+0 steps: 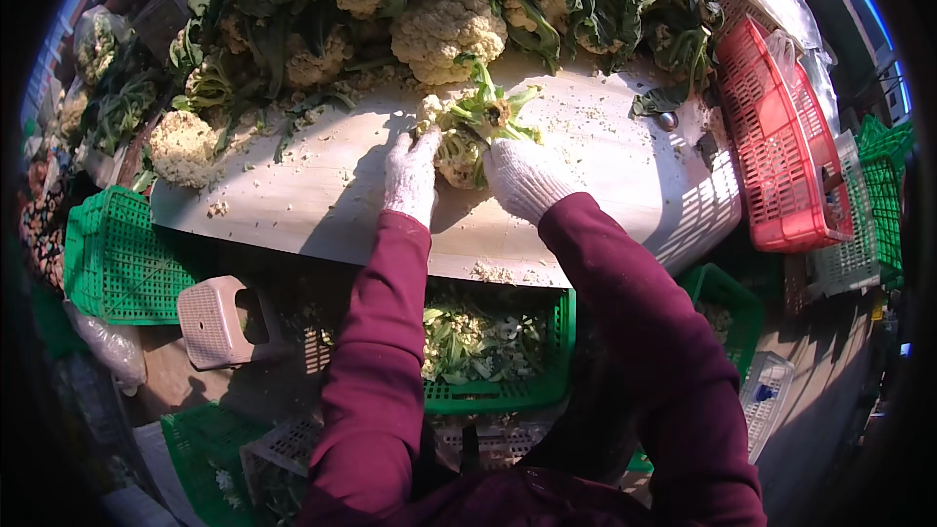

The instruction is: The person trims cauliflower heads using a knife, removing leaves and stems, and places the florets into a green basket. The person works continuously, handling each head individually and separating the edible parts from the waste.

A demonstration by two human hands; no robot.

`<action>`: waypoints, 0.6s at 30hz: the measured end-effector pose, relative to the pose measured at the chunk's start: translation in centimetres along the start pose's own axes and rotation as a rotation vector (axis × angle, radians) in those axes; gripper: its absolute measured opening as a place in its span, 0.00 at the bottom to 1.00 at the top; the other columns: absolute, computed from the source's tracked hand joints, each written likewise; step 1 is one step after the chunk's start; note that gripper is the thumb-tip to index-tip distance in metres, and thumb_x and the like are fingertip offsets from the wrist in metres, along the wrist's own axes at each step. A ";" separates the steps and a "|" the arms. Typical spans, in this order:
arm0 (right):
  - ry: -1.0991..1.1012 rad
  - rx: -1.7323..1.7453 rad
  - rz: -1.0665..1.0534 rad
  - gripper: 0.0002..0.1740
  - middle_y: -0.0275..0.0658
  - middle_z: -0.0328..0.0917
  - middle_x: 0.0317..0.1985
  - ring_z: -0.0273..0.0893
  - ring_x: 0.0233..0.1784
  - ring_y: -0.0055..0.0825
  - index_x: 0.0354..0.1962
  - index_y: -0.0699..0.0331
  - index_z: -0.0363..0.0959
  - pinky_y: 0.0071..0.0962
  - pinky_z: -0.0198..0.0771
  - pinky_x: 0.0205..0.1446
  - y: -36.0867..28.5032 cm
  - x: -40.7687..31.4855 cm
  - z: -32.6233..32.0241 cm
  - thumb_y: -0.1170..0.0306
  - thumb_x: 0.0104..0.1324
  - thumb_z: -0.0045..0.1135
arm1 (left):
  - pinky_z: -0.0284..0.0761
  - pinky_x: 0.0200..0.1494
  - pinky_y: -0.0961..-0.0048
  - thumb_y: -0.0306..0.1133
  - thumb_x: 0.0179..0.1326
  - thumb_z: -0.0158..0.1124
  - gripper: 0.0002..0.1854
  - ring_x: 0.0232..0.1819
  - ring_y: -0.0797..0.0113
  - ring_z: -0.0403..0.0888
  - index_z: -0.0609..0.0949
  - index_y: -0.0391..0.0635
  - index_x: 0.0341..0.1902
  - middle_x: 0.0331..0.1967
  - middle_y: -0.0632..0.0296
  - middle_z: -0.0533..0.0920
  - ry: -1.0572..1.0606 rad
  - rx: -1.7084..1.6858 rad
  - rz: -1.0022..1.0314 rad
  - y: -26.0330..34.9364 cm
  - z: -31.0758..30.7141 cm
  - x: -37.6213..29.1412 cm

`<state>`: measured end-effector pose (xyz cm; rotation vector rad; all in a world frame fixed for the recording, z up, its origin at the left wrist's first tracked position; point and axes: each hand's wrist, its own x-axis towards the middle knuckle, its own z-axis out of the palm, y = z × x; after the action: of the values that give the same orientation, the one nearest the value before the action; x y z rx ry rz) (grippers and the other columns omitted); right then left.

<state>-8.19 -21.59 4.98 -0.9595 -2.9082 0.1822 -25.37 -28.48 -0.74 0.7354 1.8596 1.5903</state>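
Both hands wear white knitted gloves. My left hand point(411, 170) grips the left side of a cauliflower head point(461, 154), which is turned so that its cut stem and short leaf stubs show. My right hand point(528, 174) is closed at the head's right side, its fingers curled under; a dark thin edge shows by them, but what it belongs to is hidden. Just beyond lies a large whole cauliflower point(448, 33) at the front of a leafy pile. Crumbs of curd are scattered over the pale tabletop point(337, 197).
Another cauliflower point(183, 148) sits at the table's left end. A red plastic crate point(783, 139) stands tilted at the right. Below the table edge is a green crate point(498, 397) of trimmings. A plastic stool point(219, 322) and green crates point(124, 256) stand at the left.
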 end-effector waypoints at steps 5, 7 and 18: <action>-0.275 -0.166 -0.002 0.12 0.54 0.86 0.36 0.86 0.43 0.50 0.37 0.67 0.86 0.44 0.81 0.44 0.3 2.8 0.6 0.69 0.62 0.58 | 0.77 0.47 0.70 0.40 0.67 0.66 0.23 0.44 0.67 0.81 0.80 0.32 0.56 0.46 0.55 0.84 -0.009 -0.313 -0.167 2.9 0.9 -1.7; -0.281 -0.181 -0.003 0.12 0.53 0.86 0.38 0.86 0.44 0.50 0.38 0.66 0.87 0.44 0.81 0.45 0.1 3.2 0.5 0.69 0.62 0.58 | 0.77 0.47 0.70 0.39 0.68 0.66 0.21 0.42 0.68 0.80 0.80 0.33 0.55 0.43 0.57 0.84 -0.008 -0.394 -0.144 1.7 1.0 -1.1; -0.374 0.629 0.385 0.20 0.48 0.81 0.25 0.81 0.24 0.44 0.38 0.69 0.79 0.40 0.76 0.30 1.2 0.0 -5.4 0.60 0.72 0.45 | 0.75 0.50 0.70 0.37 0.67 0.63 0.19 0.43 0.68 0.79 0.81 0.35 0.53 0.43 0.59 0.84 -0.005 -0.384 0.002 0.4 0.2 -1.9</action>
<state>-6.87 -20.18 10.20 -1.4365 -2.5952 1.3263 -23.87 -29.69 -0.25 0.5666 1.4832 1.8696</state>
